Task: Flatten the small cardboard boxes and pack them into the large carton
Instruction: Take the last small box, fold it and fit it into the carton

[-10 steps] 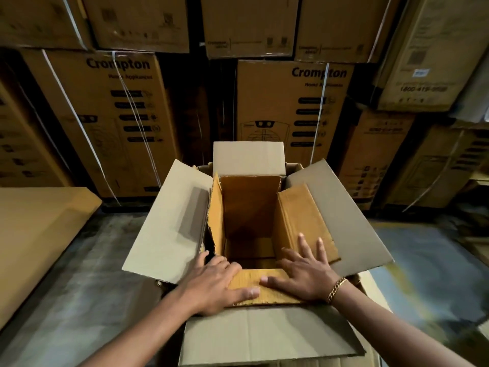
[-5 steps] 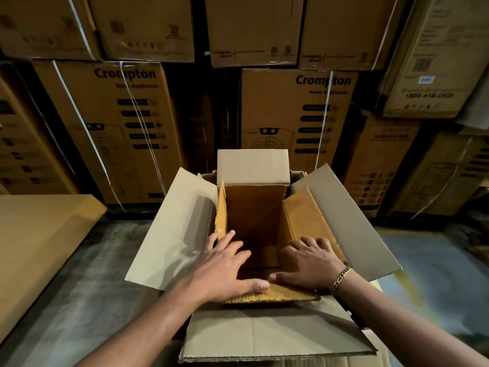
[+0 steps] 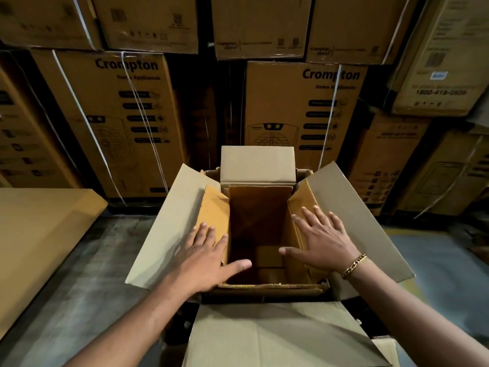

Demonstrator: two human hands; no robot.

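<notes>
Both hands flat, fingers spread, gripping nothing. My left hand point(image 3: 209, 258) presses a flattened box point(image 3: 213, 207) against the large carton point(image 3: 277, 335) wall, my right hand point(image 3: 321, 245) on the second flattened box point(image 3: 301, 202) opposite. The board looks light and stiff; take it by the top edges.

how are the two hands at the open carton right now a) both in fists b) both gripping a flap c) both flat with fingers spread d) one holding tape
c: the left hand and right hand both show straight, spread fingers over the large carton, gripping nothing
</notes>
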